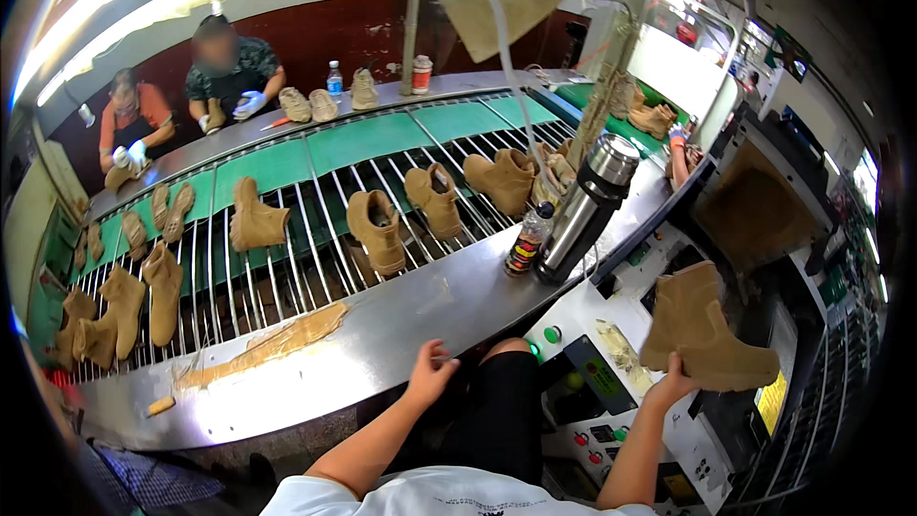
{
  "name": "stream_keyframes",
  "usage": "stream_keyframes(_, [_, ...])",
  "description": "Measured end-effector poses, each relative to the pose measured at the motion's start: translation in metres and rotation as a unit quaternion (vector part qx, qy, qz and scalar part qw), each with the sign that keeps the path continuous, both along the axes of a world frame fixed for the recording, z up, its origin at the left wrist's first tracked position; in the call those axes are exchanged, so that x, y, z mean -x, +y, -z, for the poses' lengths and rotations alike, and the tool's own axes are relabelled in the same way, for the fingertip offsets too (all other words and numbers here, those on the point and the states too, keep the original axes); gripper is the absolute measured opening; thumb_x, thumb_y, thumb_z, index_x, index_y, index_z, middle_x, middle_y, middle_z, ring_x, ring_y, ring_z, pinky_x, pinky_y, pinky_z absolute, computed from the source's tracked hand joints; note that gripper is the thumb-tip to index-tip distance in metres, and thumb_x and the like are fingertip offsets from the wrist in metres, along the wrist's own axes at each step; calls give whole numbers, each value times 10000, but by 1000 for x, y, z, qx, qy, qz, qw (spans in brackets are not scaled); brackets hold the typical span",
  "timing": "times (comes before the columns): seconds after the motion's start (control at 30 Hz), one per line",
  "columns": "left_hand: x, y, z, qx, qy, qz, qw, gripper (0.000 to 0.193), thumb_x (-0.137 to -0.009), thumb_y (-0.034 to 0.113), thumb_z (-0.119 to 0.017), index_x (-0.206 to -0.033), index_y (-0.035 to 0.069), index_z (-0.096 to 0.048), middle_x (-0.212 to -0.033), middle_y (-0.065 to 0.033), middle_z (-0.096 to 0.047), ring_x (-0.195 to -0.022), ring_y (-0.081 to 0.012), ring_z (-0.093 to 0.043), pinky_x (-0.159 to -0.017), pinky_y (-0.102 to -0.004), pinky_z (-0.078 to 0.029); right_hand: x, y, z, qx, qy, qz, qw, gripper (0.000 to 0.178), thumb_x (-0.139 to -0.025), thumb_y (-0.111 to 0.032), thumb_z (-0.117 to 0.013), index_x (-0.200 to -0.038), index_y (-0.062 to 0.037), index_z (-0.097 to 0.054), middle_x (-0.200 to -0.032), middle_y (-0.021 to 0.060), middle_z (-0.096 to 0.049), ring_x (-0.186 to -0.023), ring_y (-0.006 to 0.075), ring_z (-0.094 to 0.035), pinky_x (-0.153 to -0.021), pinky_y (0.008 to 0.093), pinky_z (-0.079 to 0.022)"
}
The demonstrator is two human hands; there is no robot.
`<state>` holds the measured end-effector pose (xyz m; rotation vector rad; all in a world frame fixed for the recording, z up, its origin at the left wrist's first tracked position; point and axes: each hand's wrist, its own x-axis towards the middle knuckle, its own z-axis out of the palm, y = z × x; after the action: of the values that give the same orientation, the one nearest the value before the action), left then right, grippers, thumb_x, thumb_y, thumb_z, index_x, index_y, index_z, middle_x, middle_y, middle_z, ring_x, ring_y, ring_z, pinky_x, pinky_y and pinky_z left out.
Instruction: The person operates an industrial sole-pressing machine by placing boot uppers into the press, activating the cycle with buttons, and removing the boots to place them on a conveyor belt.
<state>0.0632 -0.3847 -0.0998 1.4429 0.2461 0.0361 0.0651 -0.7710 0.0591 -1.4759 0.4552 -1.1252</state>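
Observation:
At the right, my right hand is closed on a tan ankle boot, gripping its lower part, with the sole edge turned toward the lower right. The boot is raised beside a white machine panel with coloured buttons. My left hand hangs in front of the steel table edge, holding nothing, its fingers loosely bent and apart. Beyond it, several tan boots stand or lie on a conveyor of metal rods, among them one boot nearest the middle.
A steel thermos and a dark-labelled bottle stand on the table's right end. Brown tape covers part of its edge. Across the green belt, two gloved people handle shoes. A thin hose hangs overhead.

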Motion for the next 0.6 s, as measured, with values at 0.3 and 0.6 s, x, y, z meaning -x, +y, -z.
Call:
stream_keyframes(0.3, [18,35,-131,446,-113,76,885,866,-684,368,-738,-1383,30,-356,-1336,-158,-497,-1239,-332,-479,-1072,-490,-370,-2,184,-49,183,193,-627,732,763,-761,-350,-769,-1341,-14,-405,-1172,121,-601,-1079,249,-592,-934,356,-454])
stream_keyframes(0.6, [-25,231,-68,352,-121,-293,881,536,-770,48,-621,-1280,-16,-469,-1244,-147,-565,-1153,-309,-544,-1011,-443,-430,-20,190,39,227,381,-567,694,518,-824,-253,-706,-1268,-60,-523,-958,103,-684,-847,224,-666,-765,333,-519])
